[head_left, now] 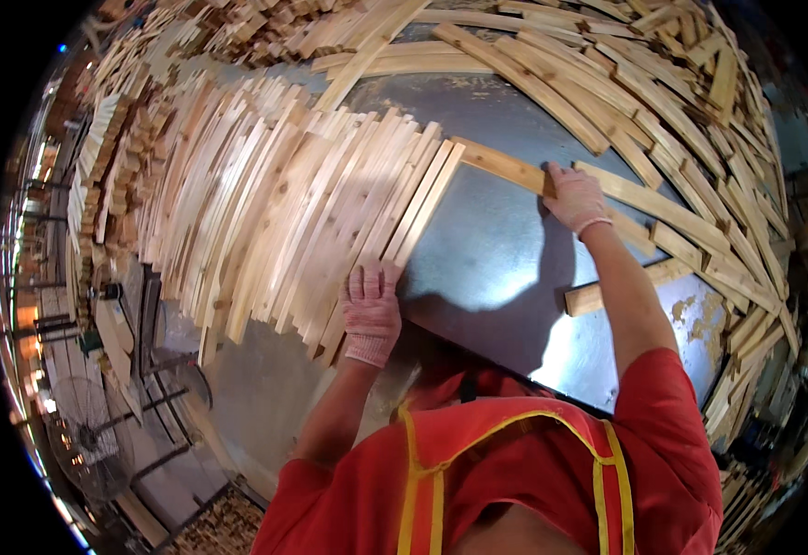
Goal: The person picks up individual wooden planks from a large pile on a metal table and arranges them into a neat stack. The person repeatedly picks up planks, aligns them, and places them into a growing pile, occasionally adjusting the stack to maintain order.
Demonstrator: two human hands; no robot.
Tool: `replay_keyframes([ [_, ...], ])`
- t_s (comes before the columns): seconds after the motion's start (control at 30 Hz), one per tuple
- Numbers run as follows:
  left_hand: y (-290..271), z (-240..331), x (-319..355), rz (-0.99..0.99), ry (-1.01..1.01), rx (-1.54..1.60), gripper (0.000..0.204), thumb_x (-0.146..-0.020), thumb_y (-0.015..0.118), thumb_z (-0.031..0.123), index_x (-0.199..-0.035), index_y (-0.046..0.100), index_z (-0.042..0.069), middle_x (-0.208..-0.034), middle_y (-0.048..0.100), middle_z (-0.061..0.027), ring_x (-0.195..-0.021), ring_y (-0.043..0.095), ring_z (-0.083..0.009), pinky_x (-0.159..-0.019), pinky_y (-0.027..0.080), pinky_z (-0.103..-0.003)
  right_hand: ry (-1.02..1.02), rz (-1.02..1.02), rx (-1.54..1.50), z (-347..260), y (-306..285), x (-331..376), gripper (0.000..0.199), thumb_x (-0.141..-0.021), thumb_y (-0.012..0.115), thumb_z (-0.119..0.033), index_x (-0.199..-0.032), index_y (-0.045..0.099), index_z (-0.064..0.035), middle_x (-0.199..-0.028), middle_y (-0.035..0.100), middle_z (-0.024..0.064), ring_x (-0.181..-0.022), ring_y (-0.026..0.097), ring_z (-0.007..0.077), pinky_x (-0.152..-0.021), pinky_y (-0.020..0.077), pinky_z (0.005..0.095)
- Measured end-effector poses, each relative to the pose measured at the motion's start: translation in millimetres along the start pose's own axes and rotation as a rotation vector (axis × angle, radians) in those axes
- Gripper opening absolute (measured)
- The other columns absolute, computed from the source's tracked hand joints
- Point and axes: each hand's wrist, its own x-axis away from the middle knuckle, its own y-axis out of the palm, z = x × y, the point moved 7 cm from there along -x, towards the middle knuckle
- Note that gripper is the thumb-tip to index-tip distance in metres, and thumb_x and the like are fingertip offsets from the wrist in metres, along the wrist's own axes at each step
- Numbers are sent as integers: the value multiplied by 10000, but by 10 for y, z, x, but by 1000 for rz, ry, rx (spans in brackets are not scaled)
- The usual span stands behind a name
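Both my hands wear pale pinkish work gloves. My right hand [575,197] grips the right end of a short wooden strip [501,166], its fingers closed at that end. This strip lies slantwise on the dark metal tabletop [487,245], its left end by the top of a row of strips. My left hand [371,310] lies on the near ends of the row's rightmost strips, fingers stretched out flat and holding nothing. The row of wooden strips [321,199] lies side by side to the left, with uneven ends.
Loose wooden strips [700,199] lie in a jumbled pile along the right and far right. More stacked strips [238,32] fill the far left. One short strip [598,294] juts out beneath my right forearm. A round wire-caged fan [90,430] stands at the lower left.
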Motion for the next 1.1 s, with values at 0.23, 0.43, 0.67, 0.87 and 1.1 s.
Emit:
replay_keyframes([
  [0.23, -36, -151, -2, -72, -56, 35, 670, -898, 754, 283, -1507, 541, 101, -1512, 556, -163, -1363, 535, -427, -1127, 436, -584, 91, -215, -365, 402, -217, 639, 475, -892, 705, -444, -1133, 724, -35, -968, 751, 192, -937, 727, 387, -824, 561, 505],
  [0.43, -191, -1289, -283, 16, -314, 24, 588, -931, 710, 314, -1457, 559, 99, -1451, 599, -178, -1342, 562, -395, -1120, 456, -501, 531, -199, -1385, 100, 478, 1004, 467, -1038, 655, -390, -1293, 702, -2, -866, 678, -13, -722, 614, 93, -621, 513, 276],
  [0.67, -121, -2788, -316, -459, -586, -118, 676, -932, 701, 484, -1452, 498, 103, -1343, 669, -196, -1260, 640, -355, -1067, 491, -501, 283, -450, -1126, -1739, 605, 770, 548, -1048, 563, -450, -1306, 688, 17, -1106, 761, 185, -979, 718, 288, -901, 560, 399],
  [0.87, -389, -2667, -478, -142, -319, -138, 666, -820, 785, 628, -1194, 708, 83, -1146, 720, -144, -1082, 702, -329, -877, 558, -467, -86, -431, -1145, -2267, 343, 686, 529, -1001, 596, -411, -1391, 639, -57, -1203, 747, 231, -1143, 693, 399, -1025, 511, 439],
  [1.1, -288, -2999, -25, -84, -205, -74, 270, -884, 780, 262, -886, 632, 36, -1246, 666, -207, -1027, 653, -435, -886, 535, -520, 126, -218, -371, -352, -359, 1078, 515, -950, 692, -363, -1382, 597, -101, -1170, 750, 149, -1113, 699, 367, -969, 526, 460],
])
